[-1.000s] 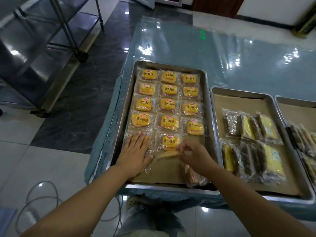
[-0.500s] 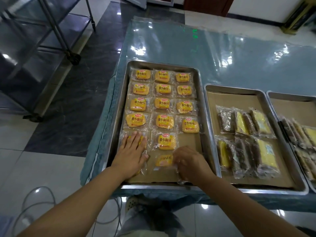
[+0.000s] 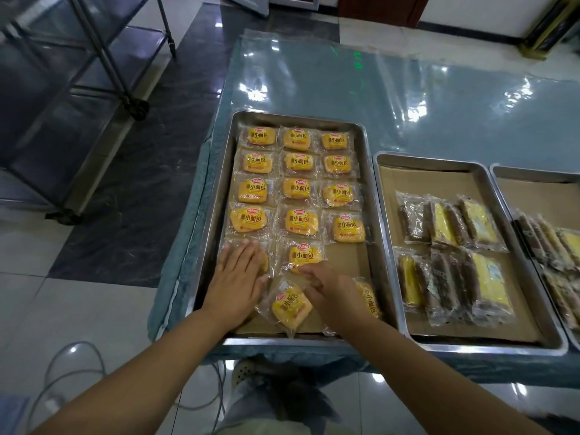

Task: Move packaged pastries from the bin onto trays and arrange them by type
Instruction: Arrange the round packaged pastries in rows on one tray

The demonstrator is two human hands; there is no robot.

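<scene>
The glossy, plastic-covered teal worktop point(image 3: 408, 98) carries a long steel tray point(image 3: 219, 196) lined with brown cardboard, just beside a second steel tray point(image 3: 386, 246) of brown-and-yellow wrapped cake slices point(image 3: 452, 221). In the long tray, clear-wrapped yellow bread packets point(image 3: 296, 188) lie in rows of three. My left hand point(image 3: 235, 284) lies flat, fingers straight, on the leftmost packet of the fifth row. My right hand point(image 3: 332, 293), fingers curled, pinches the upper edge of a tilted yellow packet point(image 3: 290, 306) near the tray's front rim.
</scene>
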